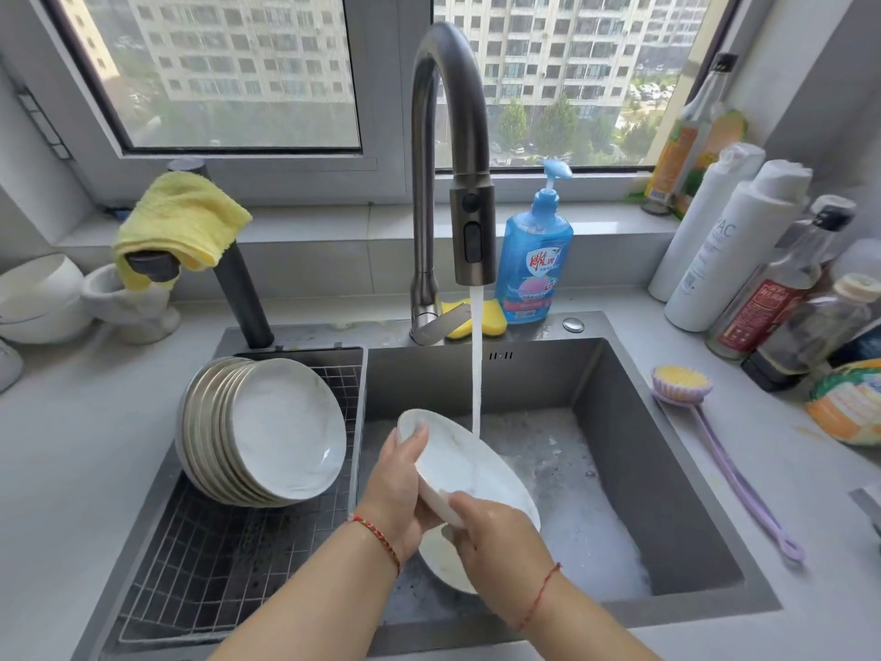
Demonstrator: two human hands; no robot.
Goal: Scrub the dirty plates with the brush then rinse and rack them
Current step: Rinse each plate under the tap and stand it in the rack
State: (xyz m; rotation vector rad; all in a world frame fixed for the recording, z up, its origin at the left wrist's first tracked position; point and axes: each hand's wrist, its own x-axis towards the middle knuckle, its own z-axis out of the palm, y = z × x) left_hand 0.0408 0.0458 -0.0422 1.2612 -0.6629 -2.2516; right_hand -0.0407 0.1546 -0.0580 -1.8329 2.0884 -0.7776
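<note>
Over the sink (pixel 619 422), under the tap's water (pixel 476 364): white plate (pixel 469 465), tilted. Left hand (pixel 398 489) curled round its far rim, right hand (pixel 496 536) gripping its near edge. Left of the sink: washed plates (pixel 267 431) stacked in the rack (pixel 214 565). Right of the sink: purple brush (pixel 686 388) lying on the counter (pixel 810 541).

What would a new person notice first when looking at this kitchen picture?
Probably the white stream of water falling from the tall grey metal faucet onto the white ceramic plate, which the left hand and right hand hold over the foamy steel sink. Next, the row of white plates leaning in the wire rack at left.
</note>
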